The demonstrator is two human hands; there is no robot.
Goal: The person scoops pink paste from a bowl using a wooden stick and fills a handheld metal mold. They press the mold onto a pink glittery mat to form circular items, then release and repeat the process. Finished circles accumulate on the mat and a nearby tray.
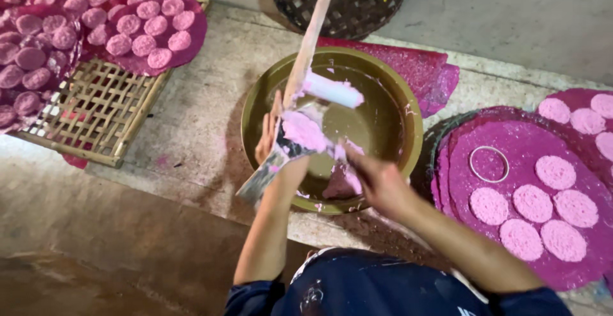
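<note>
Pink paste sat heaped on scraper gripped by left hand; right hand closed, pulling paste off; bowl beneath nearly emptied; six discs formed right of it.

Basket: top edge is cutting it off.
Right hand: motion is blurring its fingers.
Pink discs: left edge is cropping them.

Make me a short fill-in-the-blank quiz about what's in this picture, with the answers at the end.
1. The left hand holds a flat scraper loaded with ____ paste.
2. The bowl under both hands is ____ in shape.
3. The metal ring lies on a ____ sheet.
4. The wooden paddle leans in the ____.

Answers: pink; round; magenta; bowl
</note>
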